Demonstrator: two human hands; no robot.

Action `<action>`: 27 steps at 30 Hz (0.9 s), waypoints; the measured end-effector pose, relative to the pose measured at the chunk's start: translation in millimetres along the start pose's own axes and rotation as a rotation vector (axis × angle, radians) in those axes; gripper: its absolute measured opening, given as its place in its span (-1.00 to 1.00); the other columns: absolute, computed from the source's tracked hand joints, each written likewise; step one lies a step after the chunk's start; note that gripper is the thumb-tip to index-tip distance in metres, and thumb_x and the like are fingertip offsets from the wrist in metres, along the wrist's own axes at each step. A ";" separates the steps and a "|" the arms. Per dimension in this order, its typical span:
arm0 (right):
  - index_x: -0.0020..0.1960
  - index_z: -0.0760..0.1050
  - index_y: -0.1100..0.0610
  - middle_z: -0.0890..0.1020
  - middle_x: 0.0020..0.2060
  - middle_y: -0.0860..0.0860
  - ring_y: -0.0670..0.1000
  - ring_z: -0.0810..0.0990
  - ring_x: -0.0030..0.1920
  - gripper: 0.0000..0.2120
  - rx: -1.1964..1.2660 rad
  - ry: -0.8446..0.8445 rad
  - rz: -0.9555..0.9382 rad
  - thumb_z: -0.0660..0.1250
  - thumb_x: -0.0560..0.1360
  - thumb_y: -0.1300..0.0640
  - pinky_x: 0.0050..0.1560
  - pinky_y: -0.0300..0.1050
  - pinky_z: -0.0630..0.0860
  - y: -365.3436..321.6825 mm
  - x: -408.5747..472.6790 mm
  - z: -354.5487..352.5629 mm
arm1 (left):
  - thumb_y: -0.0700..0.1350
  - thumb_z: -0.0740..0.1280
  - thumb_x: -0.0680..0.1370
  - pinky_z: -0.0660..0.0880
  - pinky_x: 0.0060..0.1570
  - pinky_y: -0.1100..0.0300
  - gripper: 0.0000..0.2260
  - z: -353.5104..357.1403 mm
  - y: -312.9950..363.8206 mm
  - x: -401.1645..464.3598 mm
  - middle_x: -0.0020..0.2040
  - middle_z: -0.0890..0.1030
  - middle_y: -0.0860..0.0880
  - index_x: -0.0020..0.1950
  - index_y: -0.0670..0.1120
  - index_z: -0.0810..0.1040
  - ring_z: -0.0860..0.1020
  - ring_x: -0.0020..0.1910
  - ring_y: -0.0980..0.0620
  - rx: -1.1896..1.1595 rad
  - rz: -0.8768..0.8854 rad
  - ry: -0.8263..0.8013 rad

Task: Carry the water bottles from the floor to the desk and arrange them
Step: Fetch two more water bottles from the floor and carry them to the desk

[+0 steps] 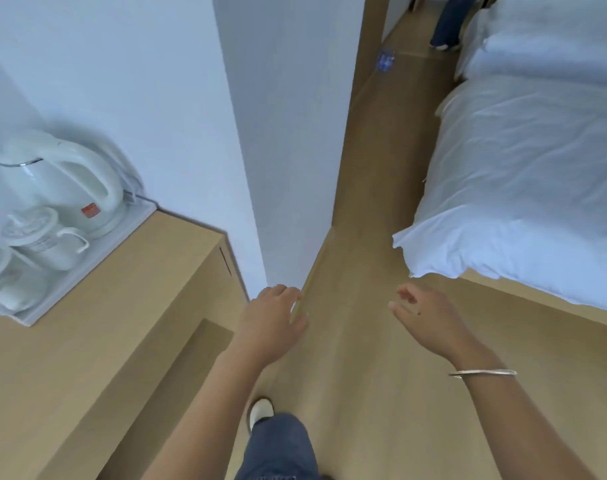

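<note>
A small pack of water bottles [385, 61] with blue labels lies far off on the wooden floor, near the wall at the top of the view. The wooden desk [97, 323] fills the lower left. My left hand [272, 320] hangs over the floor beside the desk's corner, fingers loosely curled, holding nothing. To its right, my right hand [425, 317] is held out over the floor with fingers spread and empty; a silver bangle sits on that wrist. Both hands are far from the bottles.
A white tray [87, 265] on the desk holds a white kettle [59, 181] and two lidded cups [42, 237]. A white wall corner [277, 168] juts out ahead. A bed with white bedding [523, 181] lines the right. Another person's legs [449, 26] stand at the far end.
</note>
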State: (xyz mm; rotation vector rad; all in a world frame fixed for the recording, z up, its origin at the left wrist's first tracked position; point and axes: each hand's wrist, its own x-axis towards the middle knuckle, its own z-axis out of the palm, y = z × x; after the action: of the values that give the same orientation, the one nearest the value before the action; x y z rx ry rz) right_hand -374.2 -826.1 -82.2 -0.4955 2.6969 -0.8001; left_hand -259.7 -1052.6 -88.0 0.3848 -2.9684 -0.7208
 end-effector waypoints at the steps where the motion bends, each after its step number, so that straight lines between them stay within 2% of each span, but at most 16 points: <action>1: 0.17 0.47 0.08 0.55 0.08 -0.04 -0.05 0.49 0.04 -0.72 0.013 0.005 0.011 0.29 0.50 0.02 0.08 -0.12 0.42 3.9 2.1 -2.6 | 0.04 0.20 0.56 0.35 0.02 0.25 -0.68 2.4 5.3 8.9 0.21 0.49 0.09 0.29 -0.01 0.43 0.44 0.13 0.07 0.009 0.018 -0.027; 4: 0.18 0.47 0.06 0.54 0.10 -0.06 -0.04 0.50 0.08 -0.71 0.057 0.029 0.067 0.28 0.50 0.00 0.12 -0.09 0.43 18.6 15.2 -13.7 | 0.04 0.19 0.56 0.32 0.02 0.28 -0.67 9.5 22.1 49.8 0.22 0.49 0.09 0.30 0.00 0.42 0.42 0.19 0.09 0.015 0.083 -0.093; 8: 0.16 0.45 0.03 0.50 0.07 -0.11 -0.07 0.49 0.05 -0.73 0.086 0.047 0.115 0.25 0.50 -0.02 0.07 -0.13 0.42 33.7 46.5 -25.1 | 0.05 0.20 0.55 0.32 -0.08 0.27 -0.71 16.1 39.3 114.8 0.11 0.52 0.10 0.23 0.00 0.46 0.43 -0.01 0.13 0.004 0.118 -0.102; 10: 0.16 0.45 0.03 0.49 0.05 -0.12 -0.08 0.48 0.03 -0.73 0.086 0.060 0.125 0.25 0.50 -0.03 0.04 -0.16 0.40 38.3 69.8 -31.7 | 0.05 0.21 0.55 0.31 -0.08 0.28 -0.74 20.0 44.9 148.1 0.08 0.52 0.12 0.19 0.02 0.47 0.42 -0.05 0.17 -0.012 0.135 -0.113; 14: 0.17 0.45 0.06 0.50 0.09 -0.08 -0.08 0.45 0.04 -0.72 0.060 0.089 0.156 0.25 0.51 -0.02 0.00 -0.19 0.35 37.6 127.7 -53.3 | 0.05 0.22 0.54 0.31 -0.09 0.28 -0.77 17.9 53.6 220.0 0.04 0.51 0.15 0.16 0.03 0.47 0.46 -0.05 0.16 -0.020 0.180 -0.161; 18: 0.20 0.43 0.11 0.52 0.13 -0.02 -0.02 0.48 0.11 -0.70 -0.001 0.095 0.152 0.23 0.53 0.00 0.09 -0.15 0.41 26.0 193.5 -77.6 | 0.06 0.23 0.54 0.32 -0.12 0.26 -0.78 7.4 61.3 302.9 0.00 0.52 0.14 0.13 0.03 0.47 0.49 -0.05 0.12 -0.017 0.213 -0.199; 24: 0.21 0.42 0.08 0.52 0.13 -0.04 -0.06 0.48 0.02 -0.70 -0.035 0.119 0.216 0.21 0.53 -0.03 0.07 -0.17 0.41 26.0 271.4 -93.8 | 0.08 0.22 0.54 0.36 -0.08 0.25 -0.75 3.8 56.3 401.5 0.04 0.53 0.14 0.17 0.04 0.47 0.47 -0.05 0.15 -0.015 0.259 -0.250; 27: 0.21 0.43 0.08 0.53 0.12 -0.05 -0.08 0.46 0.03 -0.70 -0.044 0.126 0.231 0.21 0.53 -0.02 0.02 -0.23 0.34 32.9 294.9 -98.7 | 0.07 0.23 0.55 0.36 -0.07 0.24 -0.75 6.1 48.9 429.3 0.01 0.51 0.16 0.18 0.04 0.46 0.46 -0.05 0.15 0.019 0.267 -0.278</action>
State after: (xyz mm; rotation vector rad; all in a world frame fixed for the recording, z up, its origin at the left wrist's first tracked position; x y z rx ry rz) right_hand -683.4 -871.7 -71.6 -0.1418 2.8245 -0.7308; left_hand -686.5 -1117.5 -70.0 -0.1226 -3.1929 -0.7706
